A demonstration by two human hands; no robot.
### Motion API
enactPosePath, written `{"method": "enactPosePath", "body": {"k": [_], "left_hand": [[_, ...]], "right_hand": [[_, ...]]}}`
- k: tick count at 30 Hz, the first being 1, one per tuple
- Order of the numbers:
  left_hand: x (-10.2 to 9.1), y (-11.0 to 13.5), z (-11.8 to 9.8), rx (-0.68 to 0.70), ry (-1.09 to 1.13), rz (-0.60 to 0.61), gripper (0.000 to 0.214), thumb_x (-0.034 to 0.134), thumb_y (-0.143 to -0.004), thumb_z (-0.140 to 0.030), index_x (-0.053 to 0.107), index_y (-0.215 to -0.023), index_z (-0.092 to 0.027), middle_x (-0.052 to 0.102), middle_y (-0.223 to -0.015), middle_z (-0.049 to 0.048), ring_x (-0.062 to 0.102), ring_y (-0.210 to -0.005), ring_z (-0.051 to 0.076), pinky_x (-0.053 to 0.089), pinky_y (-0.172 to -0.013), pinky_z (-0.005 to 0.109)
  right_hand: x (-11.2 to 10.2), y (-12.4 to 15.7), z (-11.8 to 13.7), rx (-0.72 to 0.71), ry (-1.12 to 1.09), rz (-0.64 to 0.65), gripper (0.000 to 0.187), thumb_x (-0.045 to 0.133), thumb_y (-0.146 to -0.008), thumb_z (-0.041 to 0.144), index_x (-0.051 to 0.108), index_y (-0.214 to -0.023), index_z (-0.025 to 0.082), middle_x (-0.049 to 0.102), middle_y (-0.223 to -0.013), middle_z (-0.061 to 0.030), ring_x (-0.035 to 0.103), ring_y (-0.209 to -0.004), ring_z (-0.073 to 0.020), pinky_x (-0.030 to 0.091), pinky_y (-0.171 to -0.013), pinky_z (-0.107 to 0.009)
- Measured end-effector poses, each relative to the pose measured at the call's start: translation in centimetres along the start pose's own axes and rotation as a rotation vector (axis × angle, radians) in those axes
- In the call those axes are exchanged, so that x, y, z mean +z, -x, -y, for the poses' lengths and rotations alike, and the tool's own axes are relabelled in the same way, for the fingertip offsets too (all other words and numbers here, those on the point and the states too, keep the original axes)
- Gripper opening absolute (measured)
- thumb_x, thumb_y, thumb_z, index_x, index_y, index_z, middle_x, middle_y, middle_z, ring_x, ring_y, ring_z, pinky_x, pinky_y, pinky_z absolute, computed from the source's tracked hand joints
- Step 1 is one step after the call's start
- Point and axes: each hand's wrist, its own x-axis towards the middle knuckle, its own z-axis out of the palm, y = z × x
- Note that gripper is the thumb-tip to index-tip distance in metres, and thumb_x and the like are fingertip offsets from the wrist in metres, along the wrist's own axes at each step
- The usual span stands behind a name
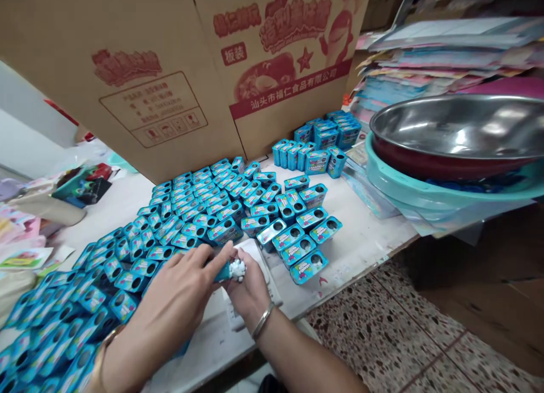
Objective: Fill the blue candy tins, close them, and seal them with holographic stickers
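Note:
My left hand is closed on a small blue tin, mostly hidden behind the fingers and tilted toward my other palm. Small white candies are heaped at the tin's end. They lie in my right hand, which is cupped around them. Beneath both hands is a white device with a flat plate, possibly a small scale, partly covered. Many blue tins with round holes in their tops stand packed to the left and beyond. Just right of my hands, a blue tin shows some white in its hole.
A big printed cardboard box stands behind the tins. More tins are grouped at the back right. A steel bowl sits in a turquoise basin by the table's right edge. Stacked printed sheets rise behind it.

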Motion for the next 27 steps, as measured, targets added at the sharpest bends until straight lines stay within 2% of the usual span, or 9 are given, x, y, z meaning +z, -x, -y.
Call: {"method": "enactPosePath", "body": {"k": [3, 6, 11, 14, 17, 20, 22, 25, 27], "left_hand": [[0.0, 0.2, 0.2, 0.000, 0.007, 0.002, 0.057, 0.045, -0.092, -0.021, 0.036, -0.147, -0.034, 0.061, -0.104, 0.0069, 0.059, -0.089, 0.025, 0.043, -0.076, 0.036], [0.1, 0.3, 0.4, -0.003, 0.062, 0.025, 0.056, 0.044, -0.093, -0.022, 0.035, -0.147, -0.033, 0.060, -0.104, 0.0063, 0.059, -0.086, 0.023, 0.043, -0.076, 0.035], [-0.3, 0.4, 0.4, -0.027, 0.096, -0.052, 0.055, 0.046, -0.094, -0.029, 0.035, -0.148, -0.032, 0.060, -0.106, 0.0072, 0.058, -0.091, 0.023, 0.044, -0.077, 0.034], [-0.2, 0.4, 0.3, -0.046, 0.186, -0.033, 0.053, 0.047, -0.094, -0.027, 0.038, -0.145, -0.035, 0.061, -0.106, 0.0057, 0.060, -0.087, 0.021, 0.044, -0.074, 0.031], [0.6, 0.9, 0.6, -0.090, 0.354, -0.103, 0.047, 0.047, -0.095, -0.032, 0.044, -0.141, -0.033, 0.060, -0.112, 0.0063, 0.060, -0.092, 0.021, 0.046, -0.079, 0.032], [2.5, 1.8, 0.9, -0.173, 0.647, -0.259, 0.038, 0.053, -0.092, -0.036, 0.053, -0.129, -0.029, 0.059, -0.117, 0.0060, 0.059, -0.103, 0.023, 0.045, -0.089, 0.035], [4.4, 2.1, 0.7, -0.282, 0.865, -0.369, 0.035, 0.059, -0.089, -0.037, 0.055, -0.122, -0.027, 0.061, -0.115, 0.0048, 0.058, -0.104, 0.022, 0.045, -0.092, 0.034], [7.9, 1.6, -0.3, -0.432, 1.191, -0.470, 0.038, 0.067, -0.083, -0.036, 0.054, -0.117, -0.024, 0.062, -0.109, 0.0036, 0.060, -0.097, 0.020, 0.048, -0.088, 0.032], [10.3, 0.9, -1.0, -0.458, 1.373, -0.509, 0.040, 0.069, -0.081, -0.033, 0.053, -0.116, -0.023, 0.062, -0.107, 0.0029, 0.061, -0.093, 0.019, 0.049, -0.084, 0.030]], "right_hand": [[0.3, 0.0, 0.1, 0.041, -0.119, -0.025, 0.005, 0.060, -0.081, 0.021, 0.061, -0.081, 0.017, 0.067, -0.071, 0.0001, 0.063, -0.062, -0.0126, 0.049, -0.056, -0.023], [0.5, 0.1, 0.3, 0.070, -0.145, -0.042, 0.004, 0.059, -0.082, 0.019, 0.060, -0.079, 0.016, 0.067, -0.069, 0.0002, 0.061, -0.059, -0.0119, 0.049, -0.054, -0.023], [0.6, 0.1, 0.5, 0.042, -0.120, -0.061, 0.007, 0.056, -0.084, 0.018, 0.060, -0.079, 0.016, 0.065, -0.066, 0.0010, 0.062, -0.059, -0.0117, 0.051, -0.055, -0.023], [0.6, -0.1, 0.7, 0.056, -0.110, -0.046, 0.011, 0.055, -0.086, 0.019, 0.059, -0.076, 0.016, 0.064, -0.066, 0.0005, 0.061, -0.058, -0.0109, 0.050, -0.053, -0.021], [0.8, 0.1, 1.6, 0.052, -0.166, -0.071, 0.016, 0.050, -0.089, 0.017, 0.058, -0.074, 0.016, 0.062, -0.065, 0.0007, 0.061, -0.060, -0.0092, 0.052, -0.059, -0.021], [1.5, 1.1, 3.3, -0.002, -0.197, -0.086, 0.018, 0.049, -0.092, 0.019, 0.057, -0.076, 0.016, 0.060, -0.066, 0.0008, 0.060, -0.061, -0.0083, 0.052, -0.061, -0.020], [2.0, 1.9, 4.8, -0.051, -0.163, -0.068, 0.019, 0.048, -0.093, 0.023, 0.057, -0.077, 0.016, 0.058, -0.066, 0.0014, 0.057, -0.059, -0.0082, 0.051, -0.058, -0.020], [2.8, 3.2, 6.8, -0.150, -0.089, -0.011, 0.022, 0.047, -0.095, 0.028, 0.055, -0.077, 0.018, 0.055, -0.066, 0.0029, 0.051, -0.054, -0.0075, 0.049, -0.053, -0.021], [3.1, 3.8, 7.8, -0.207, -0.073, 0.040, 0.026, 0.044, -0.097, 0.031, 0.054, -0.077, 0.018, 0.049, -0.062, 0.0047, 0.045, -0.048, -0.0062, 0.042, -0.046, -0.018]]}}
